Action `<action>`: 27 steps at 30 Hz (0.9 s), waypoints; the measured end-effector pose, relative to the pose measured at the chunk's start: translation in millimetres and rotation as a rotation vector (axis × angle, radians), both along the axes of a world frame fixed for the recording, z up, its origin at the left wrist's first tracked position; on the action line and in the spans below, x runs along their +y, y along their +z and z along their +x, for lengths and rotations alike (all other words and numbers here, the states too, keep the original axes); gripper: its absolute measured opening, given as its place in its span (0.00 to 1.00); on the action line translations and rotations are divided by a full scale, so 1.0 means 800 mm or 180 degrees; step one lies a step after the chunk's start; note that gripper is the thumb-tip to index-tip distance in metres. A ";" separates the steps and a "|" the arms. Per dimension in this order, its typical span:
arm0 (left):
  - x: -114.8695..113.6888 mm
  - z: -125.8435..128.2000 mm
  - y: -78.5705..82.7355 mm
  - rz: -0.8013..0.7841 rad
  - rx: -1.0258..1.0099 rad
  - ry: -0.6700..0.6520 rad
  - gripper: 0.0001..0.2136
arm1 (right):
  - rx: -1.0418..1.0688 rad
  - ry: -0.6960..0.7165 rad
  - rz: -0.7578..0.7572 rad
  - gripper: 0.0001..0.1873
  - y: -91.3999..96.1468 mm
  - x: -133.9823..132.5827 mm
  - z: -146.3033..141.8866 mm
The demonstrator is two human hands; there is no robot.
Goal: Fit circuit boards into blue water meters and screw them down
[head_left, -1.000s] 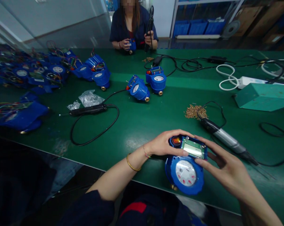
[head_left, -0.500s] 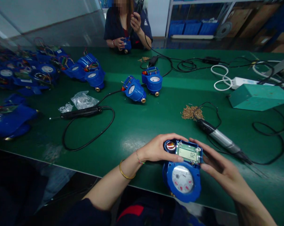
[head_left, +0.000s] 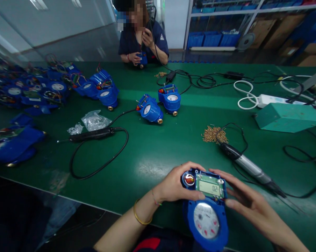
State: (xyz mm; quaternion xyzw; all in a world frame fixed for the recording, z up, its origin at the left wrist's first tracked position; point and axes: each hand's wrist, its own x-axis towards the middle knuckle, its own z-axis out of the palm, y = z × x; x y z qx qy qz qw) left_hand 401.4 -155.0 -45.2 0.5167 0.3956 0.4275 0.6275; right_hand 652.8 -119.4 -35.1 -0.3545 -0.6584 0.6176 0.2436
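A blue water meter (head_left: 205, 219) is held at the table's near edge, with its round dial towards me. Above the dial, its upper compartment lies open on a green circuit board and a lit display (head_left: 208, 188) that seems to read 02. My left hand (head_left: 173, 183) grips the meter's left side, thumb below the display and fingers over the far rim. On the opposite side, my right hand (head_left: 248, 197) closes round the right edge, its thumb against the casing. A round window with something red and orange behind it sits left of the display. The undersides of both hands are hidden.
Right of the meter lies a silver electric screwdriver (head_left: 248, 164) beside a pile of brass screws (head_left: 214, 134). A black screwdriver (head_left: 91, 134) and plastic bag (head_left: 96, 120) lie left. Several meters (head_left: 150, 109) stand beyond. A co-worker (head_left: 144, 42) sits opposite; a green box (head_left: 289, 117) is right.
The camera has tilted up slightly, so everything sits lower in view. Both hands keep their hold on the water meter. The co-worker's head leans lower over the work.
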 end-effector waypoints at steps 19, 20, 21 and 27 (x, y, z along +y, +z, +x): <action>0.007 -0.006 -0.006 0.0291 0.0378 0.0151 0.29 | -0.3034 -0.0019 0.2075 0.08 -0.028 0.224 -0.100; 0.007 -0.007 -0.007 0.0294 0.0382 0.0149 0.29 | -0.3224 0.0029 0.2082 0.08 -0.031 0.230 -0.109; 0.006 -0.007 -0.007 0.0297 0.0386 0.0145 0.29 | -0.3405 0.0083 0.2077 0.09 -0.034 0.235 -0.117; 0.008 -0.006 -0.002 0.0308 0.0348 0.0109 0.29 | -0.4051 0.0551 0.2031 0.14 -0.039 0.245 -0.142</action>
